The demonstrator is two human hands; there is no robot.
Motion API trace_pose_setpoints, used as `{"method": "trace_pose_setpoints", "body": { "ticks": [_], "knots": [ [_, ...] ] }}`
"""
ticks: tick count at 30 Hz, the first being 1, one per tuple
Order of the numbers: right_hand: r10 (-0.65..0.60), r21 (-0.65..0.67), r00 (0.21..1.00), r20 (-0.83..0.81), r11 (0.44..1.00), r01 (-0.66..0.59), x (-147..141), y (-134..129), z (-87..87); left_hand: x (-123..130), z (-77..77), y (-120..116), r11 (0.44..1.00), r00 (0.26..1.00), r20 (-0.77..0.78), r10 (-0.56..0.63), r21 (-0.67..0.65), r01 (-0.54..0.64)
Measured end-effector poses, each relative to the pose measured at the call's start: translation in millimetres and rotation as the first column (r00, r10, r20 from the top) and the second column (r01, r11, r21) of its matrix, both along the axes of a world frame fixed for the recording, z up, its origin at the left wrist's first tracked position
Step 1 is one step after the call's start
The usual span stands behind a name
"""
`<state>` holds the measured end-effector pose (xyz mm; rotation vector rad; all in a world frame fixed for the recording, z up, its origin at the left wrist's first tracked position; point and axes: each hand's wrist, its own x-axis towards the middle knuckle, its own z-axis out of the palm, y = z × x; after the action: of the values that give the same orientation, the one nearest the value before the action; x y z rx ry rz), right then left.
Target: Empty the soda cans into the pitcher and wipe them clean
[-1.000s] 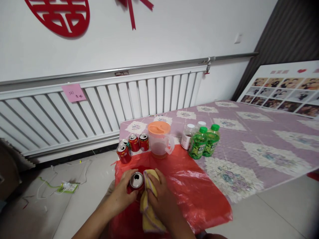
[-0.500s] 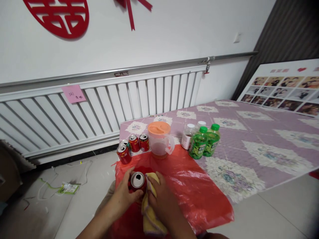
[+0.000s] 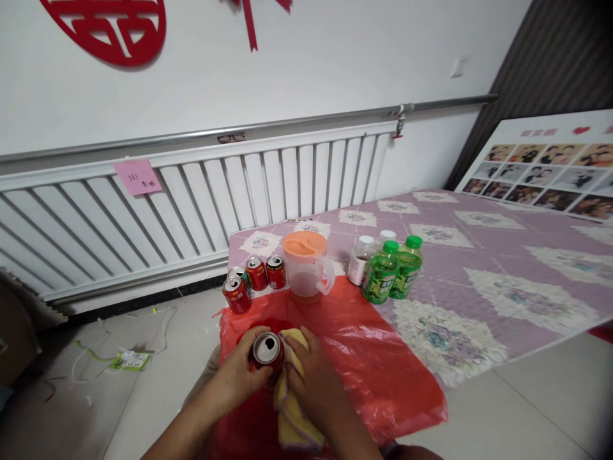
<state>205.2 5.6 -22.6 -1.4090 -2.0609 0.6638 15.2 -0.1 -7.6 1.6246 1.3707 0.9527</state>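
Observation:
An opened red can (image 3: 266, 351), its silver top facing up, is gripped by my left hand (image 3: 243, 370) over the red plastic sheet (image 3: 378, 364). My right hand (image 3: 313, 377) is closed on a yellow cloth (image 3: 294, 415), which touches the can's right side and hangs down below. Several other cans, among them a red can (image 3: 237, 295), stand at the table's left edge. Right of them is a clear pitcher (image 3: 304, 279) with an orange lid.
Green bottles (image 3: 382, 275) and white-capped bottles (image 3: 359, 260) stand right of the pitcher on the floral tablecloth (image 3: 440, 235). Behind the table runs a white radiator (image 3: 268, 185). A photo board (image 3: 541, 172) leans at the right. Cords lie on the floor at left.
The can in my left hand has turned a little, its opening now further right. My right hand and the cloth have shifted slightly right. The view has tilted slightly.

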Motion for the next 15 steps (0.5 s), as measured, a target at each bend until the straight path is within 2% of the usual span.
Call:
{"method": "trace_pose_setpoints", "body": {
  "ticks": [5, 9, 13, 15],
  "knots": [
    [0.007, 0.000, 1.000, 0.003, 1.000, -0.007, 1, 1, -0.7, -2, -7.3, 1, 1.000, 1.000, -0.012, 0.015, 0.027, -0.015],
    [-0.005, 0.078, 0.998, -0.063, 0.997, 0.010, 3, 1, -7.4, -3, -8.6, 1, 0.998, 1.000, -0.022, 0.009, 0.055, -0.008],
    [-0.018, 0.183, 0.992, -0.128, 0.982, 0.042, 5, 1, -12.0, -6, -10.9, 1, 0.999, 0.999, 0.014, -0.050, 0.016, 0.049],
    [-0.014, 0.176, 0.993, -0.118, 0.984, 0.035, 5, 1, -11.4, -8, -15.3, 1, 1.000, 1.000, 0.014, -0.011, 0.012, 0.011]
  ]
}}
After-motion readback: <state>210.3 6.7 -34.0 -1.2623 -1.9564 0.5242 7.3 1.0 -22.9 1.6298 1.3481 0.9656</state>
